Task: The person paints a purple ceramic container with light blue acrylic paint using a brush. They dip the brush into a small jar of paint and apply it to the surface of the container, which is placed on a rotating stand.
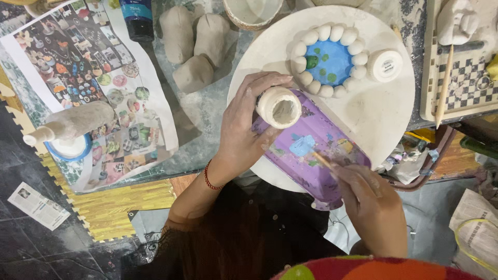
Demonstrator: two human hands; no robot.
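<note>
Your left hand (241, 132) grips the purple-painted clay vase (306, 148) at its neck, over the round board's (384, 124) near edge; your right hand (371, 199) pinches a paintbrush (322, 159) against it.

Left hand (239, 129) cupped, gripping; right hand (371, 199) pinching (fingers curled).

soft even light, slight blur

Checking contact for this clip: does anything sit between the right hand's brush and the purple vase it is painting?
Nothing visible does. The right hand holds the thin brush with its tip against the purple vase, by a blue patch. The left hand grips the vase's neck, away from the brush.
</note>
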